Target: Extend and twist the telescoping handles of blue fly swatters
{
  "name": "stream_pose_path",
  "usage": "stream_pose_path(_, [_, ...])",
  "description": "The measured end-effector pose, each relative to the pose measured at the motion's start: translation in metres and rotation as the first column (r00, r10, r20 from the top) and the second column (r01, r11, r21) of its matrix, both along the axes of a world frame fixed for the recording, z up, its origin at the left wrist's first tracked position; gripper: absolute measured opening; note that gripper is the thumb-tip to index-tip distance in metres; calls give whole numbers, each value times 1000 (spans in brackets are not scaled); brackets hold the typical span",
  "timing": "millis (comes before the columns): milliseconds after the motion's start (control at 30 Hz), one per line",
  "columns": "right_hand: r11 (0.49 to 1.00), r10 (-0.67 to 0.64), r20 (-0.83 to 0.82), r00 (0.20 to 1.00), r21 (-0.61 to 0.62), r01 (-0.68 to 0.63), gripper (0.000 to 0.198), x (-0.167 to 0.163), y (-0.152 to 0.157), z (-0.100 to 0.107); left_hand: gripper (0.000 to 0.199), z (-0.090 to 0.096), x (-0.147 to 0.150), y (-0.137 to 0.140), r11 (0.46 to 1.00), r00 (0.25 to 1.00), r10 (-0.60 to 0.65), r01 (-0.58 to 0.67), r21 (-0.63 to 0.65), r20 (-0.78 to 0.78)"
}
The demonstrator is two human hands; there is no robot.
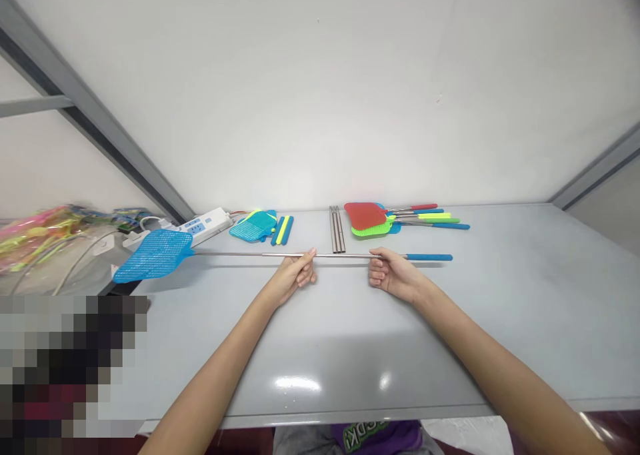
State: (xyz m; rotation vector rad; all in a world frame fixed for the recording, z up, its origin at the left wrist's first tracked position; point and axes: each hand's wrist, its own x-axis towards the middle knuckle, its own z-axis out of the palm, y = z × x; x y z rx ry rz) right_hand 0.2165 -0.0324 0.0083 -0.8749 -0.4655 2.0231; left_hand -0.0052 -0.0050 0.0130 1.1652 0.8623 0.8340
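Blue-headed and blue-handled, one fly swatter [345, 256] stretches above the bench [525, 295] (its mesh reaching the left edge), left hand [296, 275] and right hand [394, 276] both gripping its metal shaft. Near the back edge lie rods [337, 232] and piled swatters [367, 216].

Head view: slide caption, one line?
Left hand and right hand hold a blue fly swatter by its metal rod over a gray table, other swatters lying behind.
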Motion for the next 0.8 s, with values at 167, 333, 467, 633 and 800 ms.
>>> stream_pose_path(167, [1000,-3,15,1000,-12,3,33,0,0,2,37,0,0,1,1000,1000,-14,13,-13,-24])
stream_pose_path(333, [1000,-16,24,1000,-7,16,33,0,0,2,34,0,0,2,999,1000,-26,26,-30,15])
stream_pose_path(467, [1000,-28,17,999,-12,28,32,0,-1,2,33,-2,0,3,999,999,-24,25,-22,37])
stream_pose_path(633, [999,-33,22,999,-20,33,32,0,-1,4,32,-1,1,2,1000,999,-22,23,-17,27])
stream_pose_path(800, [999,-44,29,999,-20,45,32,-1,-1,6,31,1,2,1,1000,999,-20,20,-4,30])
